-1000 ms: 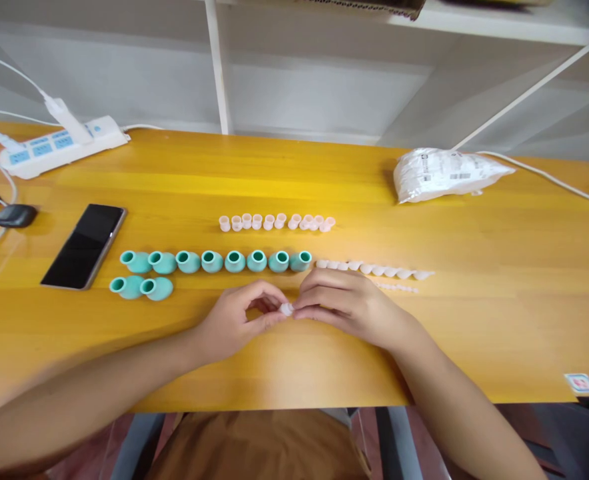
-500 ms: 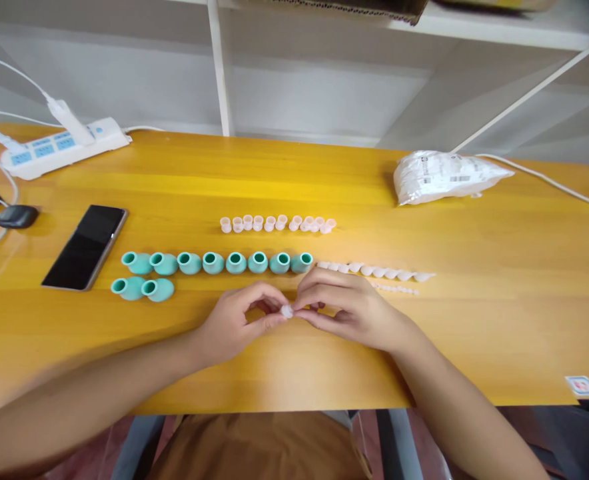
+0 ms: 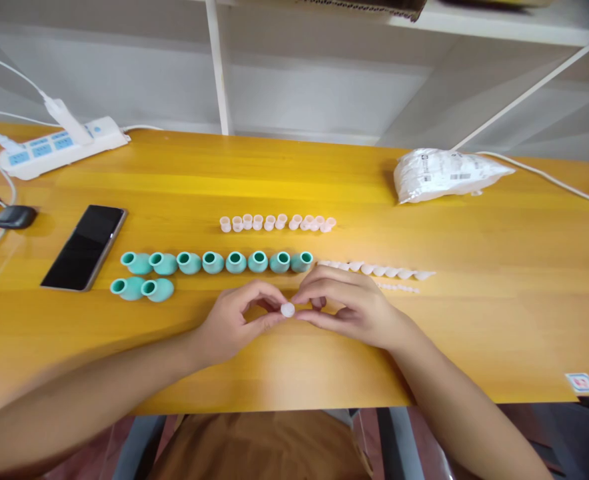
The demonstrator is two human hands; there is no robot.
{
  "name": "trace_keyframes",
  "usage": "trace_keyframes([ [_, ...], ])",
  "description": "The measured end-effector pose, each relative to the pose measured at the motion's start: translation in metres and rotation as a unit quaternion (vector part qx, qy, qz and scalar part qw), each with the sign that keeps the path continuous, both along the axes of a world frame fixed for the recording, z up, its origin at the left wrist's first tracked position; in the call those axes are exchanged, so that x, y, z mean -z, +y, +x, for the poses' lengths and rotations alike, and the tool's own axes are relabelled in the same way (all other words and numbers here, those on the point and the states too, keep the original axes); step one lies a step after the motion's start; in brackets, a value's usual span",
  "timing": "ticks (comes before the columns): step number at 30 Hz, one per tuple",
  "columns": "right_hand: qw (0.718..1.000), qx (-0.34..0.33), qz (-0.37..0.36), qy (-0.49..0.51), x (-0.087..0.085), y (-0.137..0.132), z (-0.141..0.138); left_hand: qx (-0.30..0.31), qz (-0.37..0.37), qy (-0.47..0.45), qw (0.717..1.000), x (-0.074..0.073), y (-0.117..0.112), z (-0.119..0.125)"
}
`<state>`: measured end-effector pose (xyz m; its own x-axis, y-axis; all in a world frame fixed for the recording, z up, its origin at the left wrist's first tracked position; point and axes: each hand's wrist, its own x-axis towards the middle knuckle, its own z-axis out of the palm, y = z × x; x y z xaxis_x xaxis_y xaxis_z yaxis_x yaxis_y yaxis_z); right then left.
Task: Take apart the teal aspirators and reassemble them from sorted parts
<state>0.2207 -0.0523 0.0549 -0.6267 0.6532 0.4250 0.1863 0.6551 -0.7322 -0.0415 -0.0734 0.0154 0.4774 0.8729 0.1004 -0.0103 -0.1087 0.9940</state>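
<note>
Head view — left hand (image 3: 234, 319) pinches white piece (image 3: 287, 309), right hand (image 3: 359, 305) part-open.

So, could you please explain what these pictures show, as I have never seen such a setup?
There is no machine here, just someone working bare-handed, filmed by a head-worn camera looking forward and down. The left hand pinches a small whitish piece; the right hand is slightly open beside it, though contact is unclear. On the wooden table are teal vessels, a row of pale cups and two rows of smaller pale pieces. A phone, power strip and white package lie farther out.
</note>
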Motion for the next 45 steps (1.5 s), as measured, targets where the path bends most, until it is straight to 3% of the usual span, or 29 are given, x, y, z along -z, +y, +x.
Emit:
trace_keyframes([
  [7, 1.000, -0.014, -0.003, 0.010, 0.0004, 0.0008, -0.0021, 0.009, 0.007, -0.017, 1.000, 0.0031, -0.0002, -0.0011],
  [20, 0.992, 0.001, 0.124, -0.034, 0.0020, 0.0006, -0.0012, 0.005, -0.007, -0.023, 1.000, 0.0024, -0.0016, -0.0004],
  [26, 0.996, -0.006, 0.087, -0.021, 0.0022, 0.0016, -0.0040, -0.002, 0.011, -0.030, 0.999, 0.0052, -0.0013, -0.0004],
  [31, 0.999, -0.013, 0.030, -0.001, 0.0041, 0.0011, -0.0064, -0.007, 0.071, -0.017, 0.997, 0.0037, 0.0000, -0.0008],
  [45, 0.999, 0.003, 0.043, -0.004, 0.0065, 0.0016, -0.0073, -0.009, 0.076, -0.029, 0.997, 0.0023, -0.0023, -0.0005],
])
